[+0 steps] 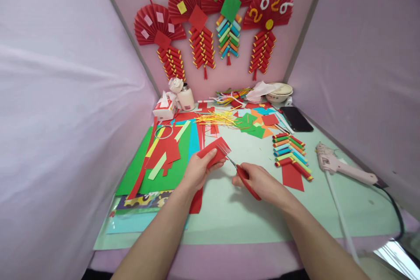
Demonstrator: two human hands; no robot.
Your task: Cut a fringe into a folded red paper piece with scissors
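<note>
A red paper (213, 152) with thin cut strips along its right edge is pinched in my left hand (201, 169), above the middle of the pale green table. My right hand (257, 179) is wrapped round the red handles of a pair of scissors (244, 178). The scissor blades point up and left and meet the fringed edge of the paper; whether they are parted is too small to tell. Beneath my left wrist lies another red paper piece (196, 202) on the table.
Coloured sheets (131, 177) lie at left, yellow strips (218, 118) and green scraps (251, 124) behind. A striped paper-roll string (292, 153), black phone (297, 119) and glue gun (344, 168) with its cord are at right. Red fan decorations (272, 4) hang behind.
</note>
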